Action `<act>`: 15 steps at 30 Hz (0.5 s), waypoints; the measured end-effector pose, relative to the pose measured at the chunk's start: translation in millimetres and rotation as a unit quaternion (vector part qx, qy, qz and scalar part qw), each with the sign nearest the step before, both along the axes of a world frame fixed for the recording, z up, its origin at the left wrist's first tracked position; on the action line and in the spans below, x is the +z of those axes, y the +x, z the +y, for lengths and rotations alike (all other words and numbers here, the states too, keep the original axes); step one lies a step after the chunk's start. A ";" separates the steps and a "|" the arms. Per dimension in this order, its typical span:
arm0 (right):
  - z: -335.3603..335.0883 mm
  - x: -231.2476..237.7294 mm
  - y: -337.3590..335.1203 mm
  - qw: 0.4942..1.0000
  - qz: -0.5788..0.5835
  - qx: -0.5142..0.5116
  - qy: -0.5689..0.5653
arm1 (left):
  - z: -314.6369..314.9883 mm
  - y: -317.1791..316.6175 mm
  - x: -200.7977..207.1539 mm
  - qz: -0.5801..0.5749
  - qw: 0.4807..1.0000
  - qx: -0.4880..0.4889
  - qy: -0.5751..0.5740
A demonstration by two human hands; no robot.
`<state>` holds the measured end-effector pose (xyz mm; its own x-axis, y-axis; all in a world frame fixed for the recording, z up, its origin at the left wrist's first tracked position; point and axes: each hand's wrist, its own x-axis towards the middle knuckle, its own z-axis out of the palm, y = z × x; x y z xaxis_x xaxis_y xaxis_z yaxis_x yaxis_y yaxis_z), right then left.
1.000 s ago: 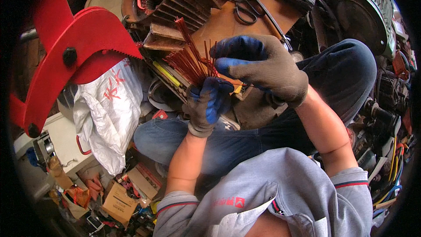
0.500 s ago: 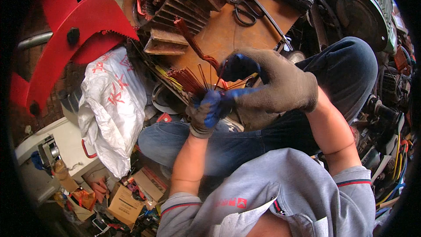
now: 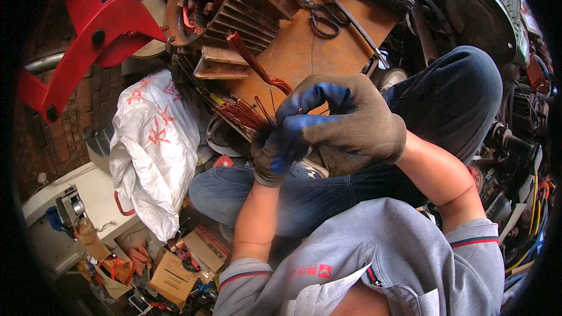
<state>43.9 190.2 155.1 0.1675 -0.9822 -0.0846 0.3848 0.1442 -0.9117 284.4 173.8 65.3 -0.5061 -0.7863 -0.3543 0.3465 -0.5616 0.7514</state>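
Note:
My left hand (image 3: 274, 155), in a grey-brown work glove with blue-coated fingers, is closed round a bundle of thin copper wires (image 3: 243, 114). The loose ends fan out to the upper left. My right hand (image 3: 357, 118), gloved alike, meets it with thumb and fingers curled into a pinch at the right side of the bundle. A bit of copper shows inside that curl; the fingertips partly hide what they grip. Behind the right fingers runs a thicker, bent hank of copper wire (image 3: 257, 64), lying over the brown board (image 3: 319, 52).
A finned motor housing (image 3: 234, 14) stands at the far left of the board. Beyond my hands lie black-handled scissors (image 3: 325, 20) and a long metal rod (image 3: 357, 26). At left are a red toothed metal frame (image 3: 108, 35) and a white sack (image 3: 155, 158). Cardboard boxes (image 3: 172, 275) lie lower left.
My right fingers have closed in from a wider curl toward the wires beside my left hand. The whole view has shifted slightly, and the red frame appears further up and left.

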 end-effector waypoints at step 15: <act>-6.5 -3.5 -9.6 0.996 0.084 0.010 -0.024 | -3.1 -4.4 -2.2 -0.041 0.966 -0.075 -0.243</act>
<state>34.3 183.7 151.6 0.1737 -0.9825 -0.0666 0.2247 0.1054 -0.9687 280.1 170.8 63.1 -0.6136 -0.7896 -0.0052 0.2173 -0.1752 0.9602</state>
